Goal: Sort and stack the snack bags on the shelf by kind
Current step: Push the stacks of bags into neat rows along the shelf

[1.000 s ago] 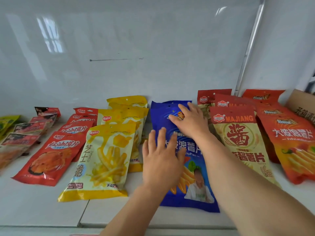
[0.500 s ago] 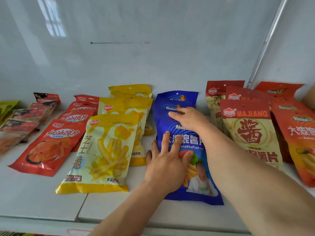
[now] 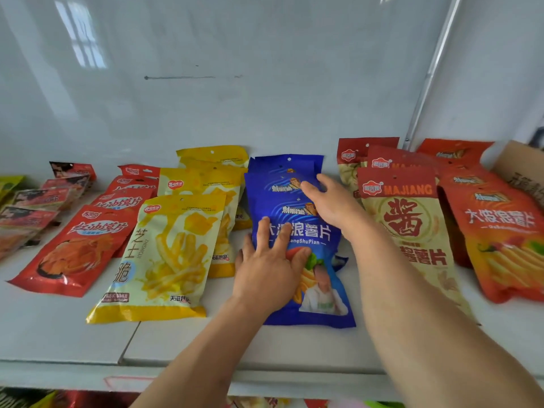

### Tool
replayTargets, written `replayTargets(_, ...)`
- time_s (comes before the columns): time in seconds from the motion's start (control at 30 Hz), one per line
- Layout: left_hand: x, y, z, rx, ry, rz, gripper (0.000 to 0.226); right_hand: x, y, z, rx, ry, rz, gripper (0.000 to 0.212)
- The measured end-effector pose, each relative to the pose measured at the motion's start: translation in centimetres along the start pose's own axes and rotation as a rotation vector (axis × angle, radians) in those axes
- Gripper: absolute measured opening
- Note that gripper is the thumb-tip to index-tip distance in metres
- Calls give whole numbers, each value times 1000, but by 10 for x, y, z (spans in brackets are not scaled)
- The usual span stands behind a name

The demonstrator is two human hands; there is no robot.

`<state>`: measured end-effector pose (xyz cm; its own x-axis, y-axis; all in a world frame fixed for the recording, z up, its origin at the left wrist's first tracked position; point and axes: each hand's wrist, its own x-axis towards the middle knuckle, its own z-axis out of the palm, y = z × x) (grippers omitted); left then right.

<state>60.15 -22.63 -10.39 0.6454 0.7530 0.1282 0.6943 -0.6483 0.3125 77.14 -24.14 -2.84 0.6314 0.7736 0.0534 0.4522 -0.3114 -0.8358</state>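
The white shelf (image 3: 59,334) already carries the snack bags in overlapping rows by kind, so the sorting looks largely done. From the right stand the orange-red bags (image 3: 500,231), the MAJIANG bags (image 3: 412,231), the blue bags (image 3: 282,178), the yellow bags (image 3: 164,254) and the red bags (image 3: 76,248). Only the blue row, mid-shelf, seems unsettled: the left hand (image 3: 265,269) presses flat on its front bag, and the right hand (image 3: 329,201) rests with straight fingers on the bags behind, gripping nothing.

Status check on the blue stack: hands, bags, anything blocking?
Left hand flat on the front blue bag. Right hand flat on the blue bags behind. Yellow bags close left, MAJIANG bags right, nothing on top.
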Motion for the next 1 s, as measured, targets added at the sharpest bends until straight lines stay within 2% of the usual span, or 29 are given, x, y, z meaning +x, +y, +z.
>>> replayTargets(0.03,1,0,1,25,0,-6,83,-8,6,0,47,22,8,69)
replayTargets(0.1,-1,4,-1,-97,27,-55,74,-26,19,3,131,49,44,71)
replayTargets(0.17,-4,8,-5,-197,53,-52,70,-40,28,9,183,39,85,75)
replayTargets(0.23,-7,8,-7,-198,45,-44,68,-49,31,14,195,18,85,77)
replayTargets(0.33,-7,9,-12,-187,41,-77,67,-55,24,10,170,3,61,77)
replayTargets(0.43,-7,15,-20,-46,46,-99,72,-61,14,-3,85,26,-4,70)
replayTargets(0.53,-9,25,-29,21,119,-63,75,-72,3,-19,-4,56,-56,63)
replayTargets(0.63,-10,41,-37,-16,199,-30,75,-87,-1,-41,-20,98,-152,54)
replayTargets(0.73,-13,76,-40,-159,205,65,75,-95,9,-70,-19,309,-207,47)
replayTargets(0.83,-15,117,-32,-498,86,88,79,-91,32,-100,25,497,-160,47)
replayTargets(0.9,-6,138,-18,-658,39,46,82,-83,54,-115,20,503,-91,55)
replayTargets(1.0,11,162,3,-851,44,-61,78,-70,83,-129,73,393,25,74)
